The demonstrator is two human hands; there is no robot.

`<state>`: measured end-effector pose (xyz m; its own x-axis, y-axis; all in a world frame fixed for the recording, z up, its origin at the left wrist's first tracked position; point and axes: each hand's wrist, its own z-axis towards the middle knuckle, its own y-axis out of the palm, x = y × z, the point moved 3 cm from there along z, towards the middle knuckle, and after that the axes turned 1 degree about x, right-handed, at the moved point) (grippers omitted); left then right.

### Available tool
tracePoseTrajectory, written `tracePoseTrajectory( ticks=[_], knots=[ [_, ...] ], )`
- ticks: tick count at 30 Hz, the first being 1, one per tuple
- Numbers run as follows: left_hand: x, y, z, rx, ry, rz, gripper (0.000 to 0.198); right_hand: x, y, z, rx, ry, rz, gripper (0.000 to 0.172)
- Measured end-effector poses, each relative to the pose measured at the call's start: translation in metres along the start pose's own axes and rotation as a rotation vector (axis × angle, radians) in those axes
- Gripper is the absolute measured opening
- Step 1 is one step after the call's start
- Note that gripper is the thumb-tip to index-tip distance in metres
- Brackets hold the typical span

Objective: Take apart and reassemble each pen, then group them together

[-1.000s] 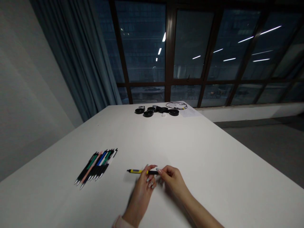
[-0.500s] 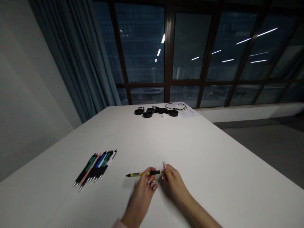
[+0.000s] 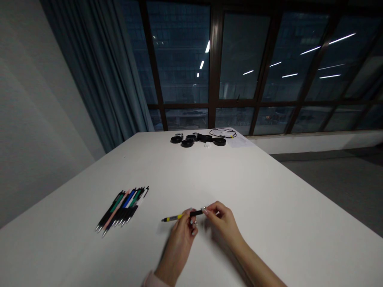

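Observation:
A yellow and black pen (image 3: 178, 217) is held just above the white table (image 3: 269, 207), its tip pointing left. My left hand (image 3: 182, 239) pinches the pen's middle with curled fingers. My right hand (image 3: 224, 221) grips the pen's black rear end between fingertips. A row of several pens (image 3: 122, 207) in green, pink, blue and black lies on the table to the left of both hands.
At the table's far edge lie several black round items (image 3: 197, 139), a thin looped black cable (image 3: 223, 132) and a sheet of paper (image 3: 239, 142). Dark windows (image 3: 239, 59) and a grey curtain (image 3: 101, 71) stand behind. The floor drops off to the right.
Both hands stay on the pen. It has tilted slightly, its rear end a little higher, and the right fingers have shifted on the black end.

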<state>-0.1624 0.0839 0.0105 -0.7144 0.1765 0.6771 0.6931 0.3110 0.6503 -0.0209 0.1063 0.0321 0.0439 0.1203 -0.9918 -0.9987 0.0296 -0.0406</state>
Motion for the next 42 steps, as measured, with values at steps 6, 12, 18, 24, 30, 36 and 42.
tracePoseTrajectory(
  ticks=[6, 12, 18, 24, 30, 36, 42],
  knots=[
    [0.001, 0.000, 0.000, 0.087, 0.021, 0.041, 0.030, 0.001, -0.001, 0.003, -0.036, -0.025, 0.087, 0.040],
    [0.001, 0.002, 0.000, -0.024, 0.010, 0.049, 0.031, 0.006, 0.002, 0.007, -0.077, 0.205, 0.359, 0.044],
    [0.000, 0.000, 0.001, -0.026, 0.012, 0.044, 0.025, 0.004, 0.003, 0.004, -0.104, 0.333, 0.513, 0.048],
    [-0.001, 0.001, 0.004, 0.078, 0.029, 0.109, 0.040, 0.004, 0.005, 0.004, -0.100, 0.310, 0.466, 0.044],
    [0.001, 0.000, -0.003, 0.078, 0.110, 0.197, 0.045, 0.009, 0.007, 0.006, -0.103, 0.261, 0.399, 0.050],
    [0.002, -0.004, -0.004, 0.109, 0.083, 0.245, 0.041, 0.017, 0.010, 0.003, -0.084, 0.221, 0.287, 0.052],
    [0.000, -0.004, 0.001, 0.088, 0.095, 0.252, 0.049, 0.020, 0.011, 0.000, -0.091, 0.138, 0.181, 0.054]
  ],
)
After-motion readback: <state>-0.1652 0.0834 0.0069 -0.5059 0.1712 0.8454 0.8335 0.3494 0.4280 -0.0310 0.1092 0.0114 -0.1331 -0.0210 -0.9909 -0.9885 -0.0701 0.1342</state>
